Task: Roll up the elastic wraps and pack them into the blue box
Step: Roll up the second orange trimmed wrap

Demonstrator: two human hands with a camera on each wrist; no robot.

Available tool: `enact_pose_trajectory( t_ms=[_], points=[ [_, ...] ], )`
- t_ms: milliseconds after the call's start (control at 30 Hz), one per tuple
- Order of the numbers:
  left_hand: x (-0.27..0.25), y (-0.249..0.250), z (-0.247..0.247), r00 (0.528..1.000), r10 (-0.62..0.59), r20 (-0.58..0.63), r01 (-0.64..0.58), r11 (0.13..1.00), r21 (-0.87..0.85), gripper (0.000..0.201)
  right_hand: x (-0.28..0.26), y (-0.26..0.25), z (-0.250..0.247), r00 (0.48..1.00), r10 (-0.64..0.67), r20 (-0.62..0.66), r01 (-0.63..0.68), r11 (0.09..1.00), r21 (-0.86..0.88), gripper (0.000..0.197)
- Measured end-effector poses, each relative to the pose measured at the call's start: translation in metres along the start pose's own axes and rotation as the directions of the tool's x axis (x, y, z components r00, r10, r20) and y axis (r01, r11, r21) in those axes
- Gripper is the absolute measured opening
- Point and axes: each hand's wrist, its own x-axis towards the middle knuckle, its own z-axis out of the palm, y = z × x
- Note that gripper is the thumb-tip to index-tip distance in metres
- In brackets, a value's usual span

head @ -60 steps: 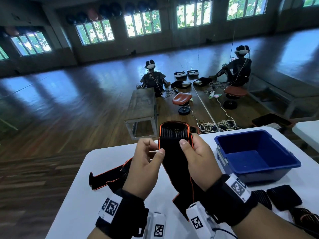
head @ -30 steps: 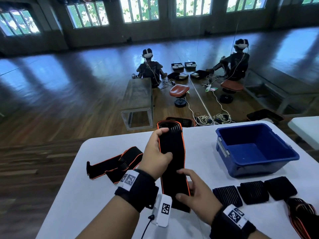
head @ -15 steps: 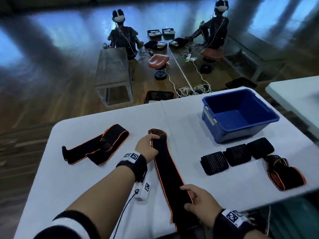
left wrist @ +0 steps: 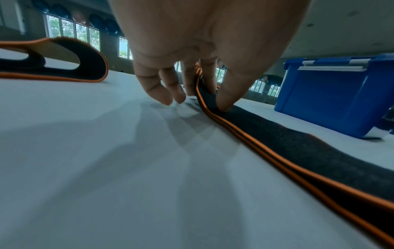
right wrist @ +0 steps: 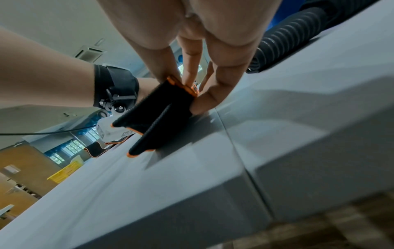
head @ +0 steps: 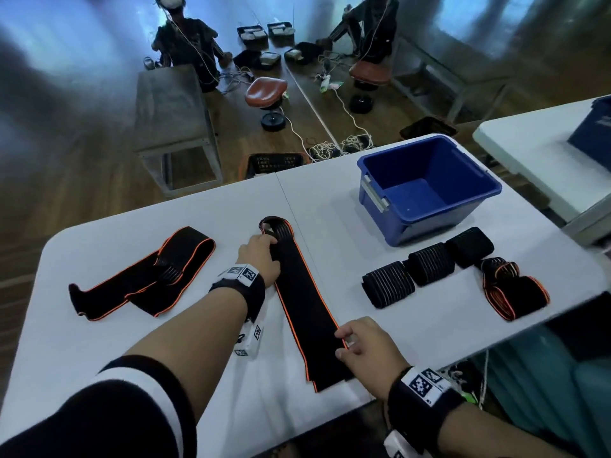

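Observation:
A long black elastic wrap [head: 302,299] with orange edging lies flat and doubled on the white table [head: 99,342], running away from me. My left hand [head: 269,241] pinches its far end; in the left wrist view the thumb and a finger [left wrist: 224,104] grip the wrap's [left wrist: 298,148] edge. My right hand [head: 340,343] pinches the right edge near the near end, where the fingers [right wrist: 204,104] hold the wrap [right wrist: 155,118] slightly lifted. The blue box [head: 439,223] stands empty at the back right.
Three rolled black wraps [head: 431,264] lie in a row before the box, with a loosely rolled orange-edged wrap [head: 512,292] at the table's right edge. Another unrolled wrap [head: 142,276] lies at the left. The near table edge is close to my right hand.
The wrap, held up in front of me two seconds ago, now lies stretched on the table. My hands have moved apart along it, left to the far end, right to the near end.

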Motion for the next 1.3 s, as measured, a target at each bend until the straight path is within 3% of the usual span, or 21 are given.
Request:
enact_pose_trajectory(
  t_ms=[133, 233, 333, 400, 567, 833, 1000, 1167, 1300],
  points=[
    [-0.032, 0.001, -0.007, 0.996, -0.019, -0.085, 0.019, 1.000, -0.002, 0.045, 0.007, 0.004, -0.007, 0.997, -0.029, 0.076, 0.034, 0.997, -0.067, 0.013],
    [-0.084, 0.000, -0.009, 0.980, 0.166, -0.112, -0.172, 0.984, -0.045, 0.032, 0.010, 0.006, -0.013, 0.991, -0.076, 0.113, 0.088, 0.991, -0.103, 0.012],
    [-0.150, 0.005, 0.001, 0.921, 0.388, 0.030, -0.387, 0.922, -0.035, 0.039, 0.015, 0.006, -0.018, 0.973, -0.158, 0.167, 0.184, 0.971, -0.152, 0.015],
    [-0.184, 0.010, 0.015, 0.890, 0.435, 0.137, -0.435, 0.900, -0.029, 0.052, 0.019, 0.005, -0.020, 0.947, -0.242, 0.212, 0.287, 0.933, -0.216, 0.017],
    [-0.213, 0.009, 0.034, 0.932, 0.308, 0.193, -0.308, 0.951, -0.032, 0.064, 0.026, 0.007, -0.016, 0.858, -0.366, 0.361, 0.492, 0.788, -0.370, 0.020],
    [-0.229, 0.024, 0.052, 0.964, 0.167, 0.207, -0.180, 0.982, 0.048, 0.062, 0.023, 0.011, -0.011, 0.760, -0.438, 0.481, 0.643, 0.616, -0.456, 0.024],
    [-0.230, 0.021, 0.067, 0.957, 0.147, 0.251, -0.207, 0.951, 0.231, 0.068, 0.020, 0.014, -0.021, 0.731, -0.384, 0.564, 0.662, 0.597, -0.452, 0.049],
    [-0.233, 0.018, 0.072, 0.969, 0.197, 0.148, -0.229, 0.942, 0.245, 0.041, 0.020, 0.018, -0.021, 0.678, -0.457, 0.576, 0.728, 0.520, -0.446, 0.039],
    [-0.233, 0.020, 0.081, 0.969, 0.234, 0.077, -0.246, 0.938, 0.246, 0.045, 0.017, 0.017, -0.017, 0.677, -0.455, 0.578, 0.733, 0.487, -0.475, 0.043]
  ],
)
